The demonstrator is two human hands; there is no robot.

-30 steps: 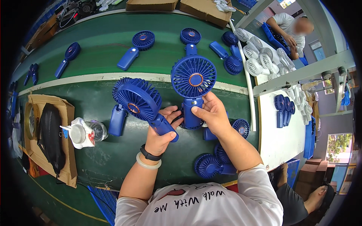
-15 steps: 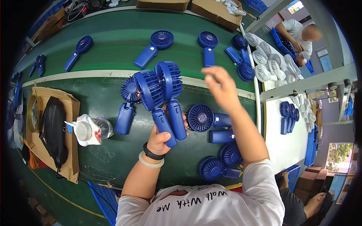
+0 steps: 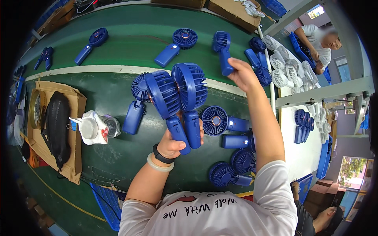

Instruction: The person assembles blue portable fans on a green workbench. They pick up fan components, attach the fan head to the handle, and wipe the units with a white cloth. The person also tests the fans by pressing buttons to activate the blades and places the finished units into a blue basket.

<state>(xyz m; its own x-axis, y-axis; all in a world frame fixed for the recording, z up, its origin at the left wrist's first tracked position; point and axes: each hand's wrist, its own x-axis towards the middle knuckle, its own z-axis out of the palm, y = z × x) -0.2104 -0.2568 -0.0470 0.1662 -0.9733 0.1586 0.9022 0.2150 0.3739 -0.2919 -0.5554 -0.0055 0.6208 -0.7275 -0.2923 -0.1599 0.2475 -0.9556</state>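
Note:
Two blue handheld fans are gripped together by their handles in my left hand: the nearer fan and the other fan beside it, heads up. At the far side, the fingers of my right hand pinch the handle end of a third blue fan, tilted over the green belt. Just behind my left hand's fans, another blue fan lies on the bench. Right of them lie more blue fans, among them a face-up fan and a fan head closer to me.
Spaced-out blue fans, such as one fan, lie on the green belt. To the left stand a wrapped jar and a cardboard tray with a black pouch. White fans crowd the right table; a co-worker sits beyond.
My right hand has reached up and taken hold of the far fan's handle, and that fan has tipped up. The left hand's two fans have turned slightly. Belt fans appear further right.

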